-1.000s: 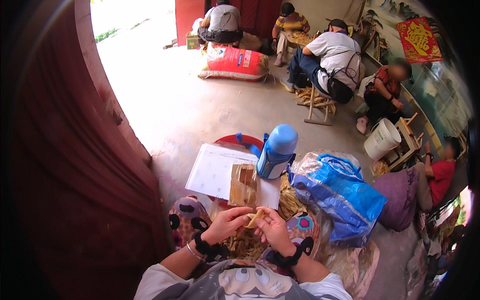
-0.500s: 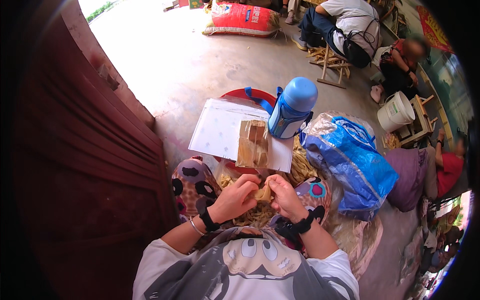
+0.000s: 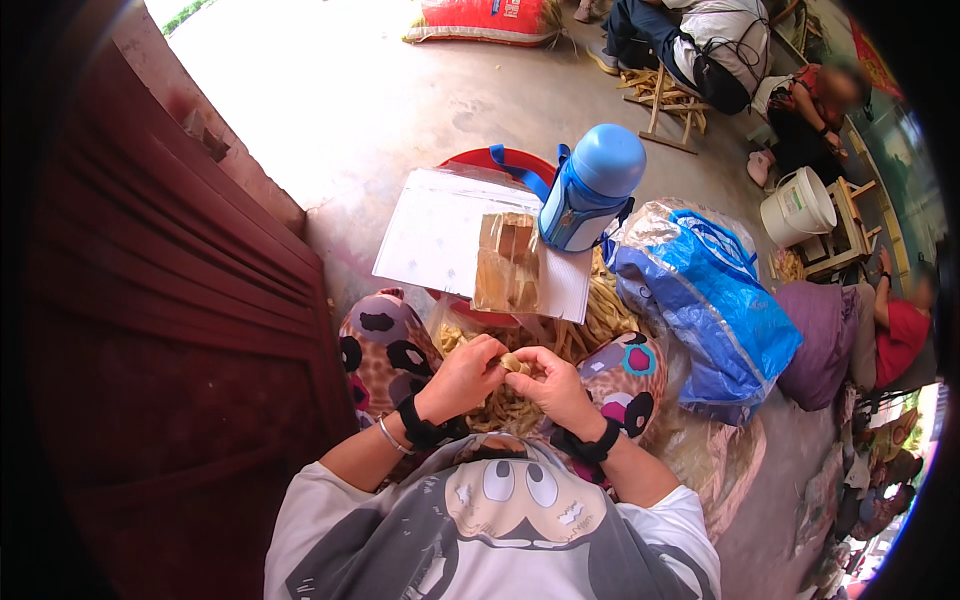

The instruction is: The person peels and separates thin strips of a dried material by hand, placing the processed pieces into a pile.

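Observation:
My left hand [image 3: 465,378] and my right hand [image 3: 552,388] meet in front of me, above my lap. Between their pinched fingertips is a small pale-yellow strip [image 3: 514,364], folded or curled; its exact kind is not clear. Both hands are closed on it, the left from one side and the right from the other. Beneath them lies a heap of similar pale-yellow pieces [image 3: 505,412], between my patterned trouser legs. Longer yellowish strips [image 3: 612,312] lie just beyond my right knee.
Ahead, a white sheet [image 3: 420,230] covers part of a red tub [image 3: 500,157], bearing a brown flat packet [image 3: 508,265] and blue bottle [image 3: 600,175]. A blue bag [image 3: 705,310] sits right; a dark-red door [image 3: 200,350] stands left. Other people sit by a white bucket [image 3: 798,207].
My fingers have drawn closer together around the yellow strip, which now looks smaller and more tightly folded. The surroundings sit slightly higher in the picture.

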The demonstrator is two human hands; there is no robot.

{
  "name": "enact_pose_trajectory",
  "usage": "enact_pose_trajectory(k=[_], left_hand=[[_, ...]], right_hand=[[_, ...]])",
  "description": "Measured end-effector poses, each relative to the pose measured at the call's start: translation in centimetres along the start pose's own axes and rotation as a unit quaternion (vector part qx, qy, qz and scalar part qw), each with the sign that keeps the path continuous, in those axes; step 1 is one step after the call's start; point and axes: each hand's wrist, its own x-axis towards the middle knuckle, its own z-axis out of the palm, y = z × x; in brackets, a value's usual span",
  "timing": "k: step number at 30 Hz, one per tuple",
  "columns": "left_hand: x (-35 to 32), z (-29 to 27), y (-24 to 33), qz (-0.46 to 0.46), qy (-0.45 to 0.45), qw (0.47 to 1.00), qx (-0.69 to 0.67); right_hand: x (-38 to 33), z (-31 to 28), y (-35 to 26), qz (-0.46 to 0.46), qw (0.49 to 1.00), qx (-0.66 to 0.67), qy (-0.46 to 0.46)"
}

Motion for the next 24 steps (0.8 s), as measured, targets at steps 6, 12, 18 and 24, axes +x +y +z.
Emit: enact_pose_trajectory(k=[6,12,18,24], left_hand=[[-0.3,0.7,0.4,-0.031,0.016,0.999,-0.041],[-0.5,1.2,0.3,0.016,0.059,0.998,0.000],[-0.7,0.8,0.4,0.018,0.073,0.996,0.047],[-1.0,0.4,2.2,0.100,0.059,0.988,0.098]], right_hand=[[-0.3,0.5,-0.3,-0.069,0.972,-0.214,0.060],[-0.1,0.4,0.4,-0.087,0.982,-0.153,0.062],[-0.2,-1.2,-0.4,0.088,0.949,0.280,-0.112],[0.0,-1.6,-0.4,0.089,0.972,0.206,-0.067]])
